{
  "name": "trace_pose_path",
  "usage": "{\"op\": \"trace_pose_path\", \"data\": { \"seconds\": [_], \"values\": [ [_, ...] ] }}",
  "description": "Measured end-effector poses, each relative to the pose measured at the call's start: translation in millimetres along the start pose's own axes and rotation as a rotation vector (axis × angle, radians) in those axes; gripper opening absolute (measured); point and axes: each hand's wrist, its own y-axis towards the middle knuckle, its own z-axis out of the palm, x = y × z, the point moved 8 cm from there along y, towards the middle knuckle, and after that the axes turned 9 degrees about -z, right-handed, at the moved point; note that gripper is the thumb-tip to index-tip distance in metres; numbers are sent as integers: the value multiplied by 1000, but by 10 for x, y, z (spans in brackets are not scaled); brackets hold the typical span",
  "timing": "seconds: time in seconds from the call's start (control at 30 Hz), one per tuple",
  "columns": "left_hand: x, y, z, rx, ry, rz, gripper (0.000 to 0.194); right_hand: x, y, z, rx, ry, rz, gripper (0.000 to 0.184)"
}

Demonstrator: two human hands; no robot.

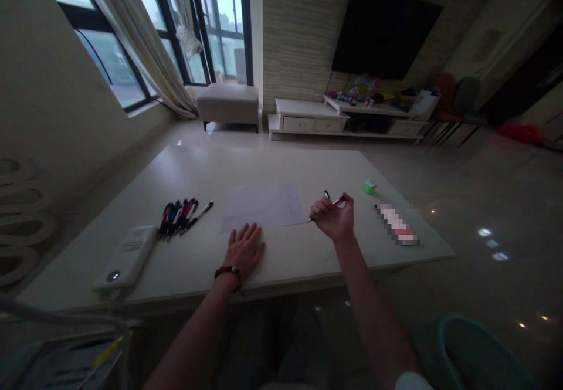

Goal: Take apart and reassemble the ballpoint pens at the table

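My left hand (243,250) lies palm down with fingers spread, its fingertips at the near edge of a sheet of paper (250,205). A beaded bracelet (227,270) circles that wrist. Just right of the paper, my right hand (333,219) is closed around a pen (339,201), whose thin tip points left near the sheet's lower right corner. Beyond the knuckles a dark pen-like end (326,193) shows; whether it belongs to the same pen I cannot tell. Faint lines of writing seem to run along the right side of the paper.
On the white table (281,167), several pens (178,217) lie bunched at the left beside a white box-like device (129,258). To the right are a small green object (369,186) and a blurred-out item (396,224). A teal-rimmed bin (442,334) stands at the lower right.
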Motion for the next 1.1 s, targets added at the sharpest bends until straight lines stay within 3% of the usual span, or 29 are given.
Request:
{"op": "trace_pose_path", "data": {
  "seconds": [0.3, 0.4, 0.47, 0.6, 0.8, 0.97, 1.1],
  "values": [
    [-16, -5, -20, 0, -20, -6, 48, -221, 144, 7, -21, 38, 12, 53],
    [-27, -12, -34, -3, -25, -4, 48, -393, 272, 33, -50, 38, 44, 44],
    [-34, -17, -44, -5, -27, -3, 48, -544, 354, 75, -39, -16, 108, 41],
    [-49, -18, -66, -7, -39, -7, 48, -878, 404, 228, 103, -153, 303, 48],
    [-53, -6, -68, -1, -47, -15, 48, -1022, 470, 355, 152, -297, 106, 27],
    [-37, -2, -53, -13, -50, -14, 48, -1105, 434, 175, -85, -558, -18, 32],
    [-32, -3, -34, -3, -42, -17, 49, -1141, 400, 162, -84, -633, -71, 18]
  ]
}}
